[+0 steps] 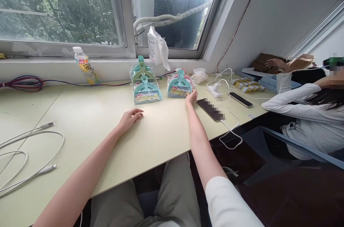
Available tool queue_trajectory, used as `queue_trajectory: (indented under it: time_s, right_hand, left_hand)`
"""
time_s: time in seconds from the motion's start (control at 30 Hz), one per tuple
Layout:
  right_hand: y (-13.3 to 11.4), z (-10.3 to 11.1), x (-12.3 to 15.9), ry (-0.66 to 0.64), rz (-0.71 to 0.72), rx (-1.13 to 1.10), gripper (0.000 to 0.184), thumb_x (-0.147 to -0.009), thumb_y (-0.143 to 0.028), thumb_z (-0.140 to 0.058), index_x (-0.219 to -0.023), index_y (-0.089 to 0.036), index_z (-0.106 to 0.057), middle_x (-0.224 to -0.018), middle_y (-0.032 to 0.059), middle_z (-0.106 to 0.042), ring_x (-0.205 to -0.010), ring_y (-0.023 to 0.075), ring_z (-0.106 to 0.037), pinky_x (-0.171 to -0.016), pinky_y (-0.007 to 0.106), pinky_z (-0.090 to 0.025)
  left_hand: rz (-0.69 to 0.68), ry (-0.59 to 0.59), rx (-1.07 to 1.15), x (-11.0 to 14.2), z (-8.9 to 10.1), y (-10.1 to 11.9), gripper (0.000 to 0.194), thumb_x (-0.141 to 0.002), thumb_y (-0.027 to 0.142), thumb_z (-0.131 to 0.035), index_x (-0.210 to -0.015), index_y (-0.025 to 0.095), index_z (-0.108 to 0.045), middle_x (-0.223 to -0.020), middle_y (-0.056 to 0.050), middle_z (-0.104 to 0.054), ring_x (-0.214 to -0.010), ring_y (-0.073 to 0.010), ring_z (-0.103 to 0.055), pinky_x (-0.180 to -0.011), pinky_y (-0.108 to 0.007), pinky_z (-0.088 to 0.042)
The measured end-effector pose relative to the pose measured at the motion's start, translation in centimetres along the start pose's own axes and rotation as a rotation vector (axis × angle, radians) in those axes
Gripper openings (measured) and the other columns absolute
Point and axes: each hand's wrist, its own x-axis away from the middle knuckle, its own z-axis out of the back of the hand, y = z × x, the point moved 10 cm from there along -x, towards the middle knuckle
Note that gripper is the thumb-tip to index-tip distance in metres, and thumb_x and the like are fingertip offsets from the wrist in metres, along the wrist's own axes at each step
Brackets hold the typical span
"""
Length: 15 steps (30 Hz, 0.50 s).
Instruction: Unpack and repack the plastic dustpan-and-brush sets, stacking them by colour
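Note:
My right hand (pixel 191 97) is closed on the lower right edge of a teal mini dustpan and brush set (pixel 179 85) in clear wrapping. That set stands upright on the table, with a pink one (pixel 192 82) partly hidden behind it. My left hand (pixel 130 119) rests on the tabletop, fingers loosely bent and a little apart, holding nothing. Just beyond it stands another stack of wrapped dustpan sets: a teal one (pixel 146 92) in front, a green one (pixel 143 73) behind, and more teal at the back.
A drink bottle (pixel 86 66), a cable bundle (pixel 24 83) and a tissue pack (pixel 157 48) are along the window. White cables (pixel 53 132) lie left. On the right are a phone (pixel 209 109), a power strip (pixel 214 91), a second phone (pixel 241 99) and a seated person (pixel 309 105).

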Motion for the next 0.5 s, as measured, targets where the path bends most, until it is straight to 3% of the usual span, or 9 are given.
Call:
queue_trajectory:
  time_s: [0.23,0.5]
  right_hand:
    - [-0.1,-1.6,-1.8,-0.013,-0.007,0.040,0.038,-0.084,-0.012,-0.051,-0.122,-0.013,-0.052,-0.132,0.0204,-0.055,-0.122,0.0277,-0.054,-0.098,0.040,-0.044]
    - [-0.1,-1.0,-0.5,0.007,0.016,0.089,0.048,-0.085,-0.015,-0.050,-0.133,-0.015,-0.047,-0.138,0.0214,-0.052,-0.129,0.0342,-0.045,-0.099,0.049,-0.045]
  left_hand:
    - [0.011,-0.004,-0.023,0.0,-0.2,0.2,0.043,-0.080,0.056,-0.057,-0.101,0.021,-0.071,-0.097,-0.009,-0.074,-0.088,-0.0245,-0.068,-0.067,-0.032,-0.053]
    - [0.007,-0.009,-0.040,-0.5,-0.4,0.0,0.038,-0.079,0.051,-0.059,-0.098,0.021,-0.072,-0.093,-0.008,-0.073,-0.081,-0.0227,-0.067,-0.064,-0.031,-0.052]
